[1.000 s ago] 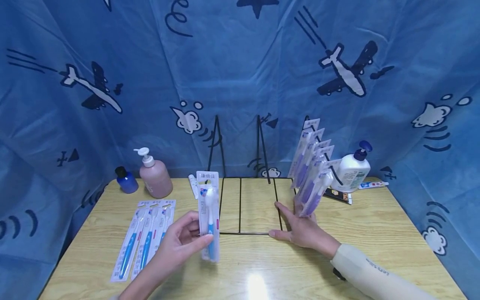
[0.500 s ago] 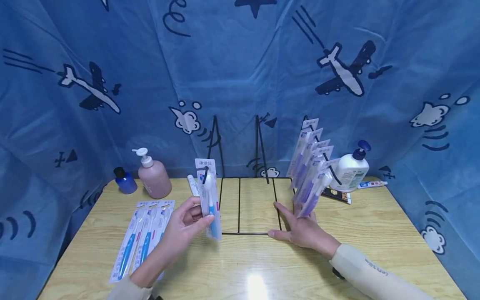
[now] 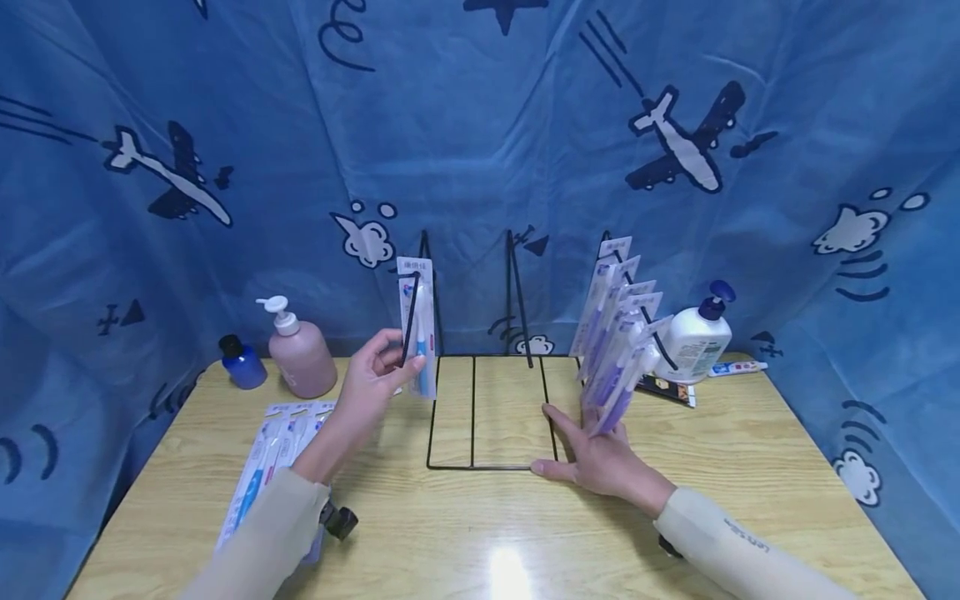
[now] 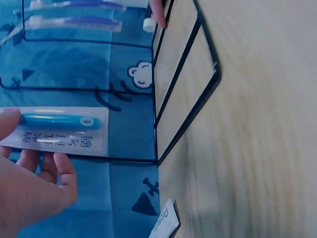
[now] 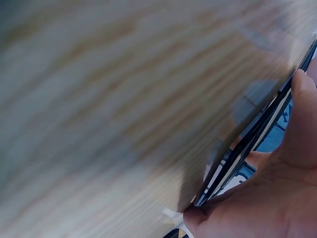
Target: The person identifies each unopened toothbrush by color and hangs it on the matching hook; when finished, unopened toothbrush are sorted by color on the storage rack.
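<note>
My left hand [image 3: 371,379] pinches a packaged blue toothbrush [image 3: 427,333] between thumb and fingers. The pack hangs upright on the left prong of a black wire display rack [image 3: 473,417], and the prong's front end shows before the card. In the left wrist view, the blue handle [image 4: 59,121] lies beside my thumb. My right hand [image 3: 603,462] rests on the rack's base at its front right, thumb and a finger spread along the wires. Several packaged purple toothbrushes [image 3: 618,358] hang on the right prong above it. The middle prong [image 3: 519,300] carries nothing.
More blue toothbrush packs [image 3: 258,467] lie on the table at left, partly hidden by my left sleeve. Behind them stand a pink pump bottle [image 3: 302,358] and a small blue bottle [image 3: 242,364]. At right are a white pump bottle [image 3: 693,346] and toothpaste tubes [image 3: 737,367].
My left hand has moved up and away from me, carrying the blue toothbrush pack onto the left prong and further back along it. My right hand stays on the rack's base.
</note>
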Demonstrator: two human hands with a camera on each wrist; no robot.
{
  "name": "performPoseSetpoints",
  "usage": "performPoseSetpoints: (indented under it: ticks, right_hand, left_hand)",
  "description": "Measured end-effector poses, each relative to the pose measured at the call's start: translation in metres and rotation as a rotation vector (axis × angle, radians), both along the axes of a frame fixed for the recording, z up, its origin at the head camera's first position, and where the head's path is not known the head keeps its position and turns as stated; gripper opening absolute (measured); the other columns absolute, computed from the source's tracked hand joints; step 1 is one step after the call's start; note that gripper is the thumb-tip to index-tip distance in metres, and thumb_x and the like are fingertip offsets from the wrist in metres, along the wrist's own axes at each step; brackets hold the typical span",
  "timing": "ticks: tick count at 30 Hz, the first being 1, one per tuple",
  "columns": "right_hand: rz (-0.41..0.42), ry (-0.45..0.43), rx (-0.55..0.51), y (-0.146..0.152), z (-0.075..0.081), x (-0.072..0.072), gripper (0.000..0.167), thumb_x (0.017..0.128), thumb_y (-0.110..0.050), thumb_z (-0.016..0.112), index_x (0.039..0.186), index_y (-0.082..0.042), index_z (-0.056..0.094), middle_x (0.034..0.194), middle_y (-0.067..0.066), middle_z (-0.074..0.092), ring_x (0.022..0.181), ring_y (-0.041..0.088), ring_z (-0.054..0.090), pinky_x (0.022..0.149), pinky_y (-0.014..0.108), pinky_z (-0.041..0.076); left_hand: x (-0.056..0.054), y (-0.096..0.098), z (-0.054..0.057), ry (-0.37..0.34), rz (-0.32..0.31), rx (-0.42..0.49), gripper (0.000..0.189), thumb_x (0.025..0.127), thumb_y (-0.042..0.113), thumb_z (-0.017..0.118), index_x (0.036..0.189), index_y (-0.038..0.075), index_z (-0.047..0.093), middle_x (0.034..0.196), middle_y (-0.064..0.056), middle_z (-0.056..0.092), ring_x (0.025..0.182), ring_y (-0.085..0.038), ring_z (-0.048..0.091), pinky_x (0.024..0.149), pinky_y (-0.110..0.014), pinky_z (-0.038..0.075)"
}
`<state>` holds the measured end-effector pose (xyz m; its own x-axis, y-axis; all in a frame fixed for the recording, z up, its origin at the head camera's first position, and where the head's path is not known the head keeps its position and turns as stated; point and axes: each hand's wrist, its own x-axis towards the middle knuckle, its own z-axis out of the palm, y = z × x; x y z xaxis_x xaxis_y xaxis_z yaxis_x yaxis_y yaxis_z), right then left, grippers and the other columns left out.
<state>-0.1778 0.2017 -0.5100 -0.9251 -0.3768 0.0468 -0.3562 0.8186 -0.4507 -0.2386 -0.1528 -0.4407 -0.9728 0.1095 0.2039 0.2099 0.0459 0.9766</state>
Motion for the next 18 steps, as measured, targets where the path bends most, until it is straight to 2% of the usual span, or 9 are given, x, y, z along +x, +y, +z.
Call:
performPoseSetpoints:
  ticks: [4,7,11,18]
  right_hand:
    - [-0.002,-0.003,0.004,0.000,0.000,0.000,0.095,0.096,-0.059,0.080,0.168,-0.009,0.043,0.167,0.048,-0.011,0.158,0.062,-0.005,0.116,0.085,0.005]
    - [-0.005,-0.005,0.010,-0.001,0.000,-0.001,0.095,0.096,-0.060,0.079,0.168,-0.010,0.043,0.165,0.052,-0.006,0.157,0.064,0.000,0.117,0.085,0.006]
    - [-0.003,-0.005,0.015,-0.002,0.000,-0.002,0.095,0.096,-0.060,0.079,0.168,-0.009,0.043,0.163,0.054,-0.002,0.155,0.066,0.006,0.117,0.085,0.007]
    - [-0.011,-0.030,0.013,-0.001,0.000,-0.001,0.096,0.096,-0.060,0.079,0.169,-0.010,0.041,0.164,0.051,-0.007,0.157,0.063,-0.002,0.118,0.083,0.005]
  left_hand:
    - [-0.020,0.005,0.002,-0.033,0.004,0.004,0.032,0.104,0.009,0.077,0.131,0.003,0.061,0.122,-0.015,0.079,0.102,-0.018,0.072,0.090,-0.031,0.053]
    - [-0.033,0.007,0.004,-0.055,0.014,0.007,0.034,0.104,0.014,0.078,0.133,0.006,0.061,0.125,-0.014,0.078,0.108,-0.020,0.073,0.096,-0.035,0.052]
    - [-0.049,0.008,0.007,-0.067,0.025,0.007,0.032,0.105,0.015,0.077,0.132,0.008,0.062,0.128,-0.014,0.077,0.112,-0.021,0.072,0.097,-0.038,0.049]
    - [-0.061,0.008,0.009,-0.065,0.008,0.010,0.029,0.104,0.013,0.078,0.128,0.006,0.064,0.129,-0.013,0.077,0.113,-0.018,0.071,0.097,-0.038,0.051]
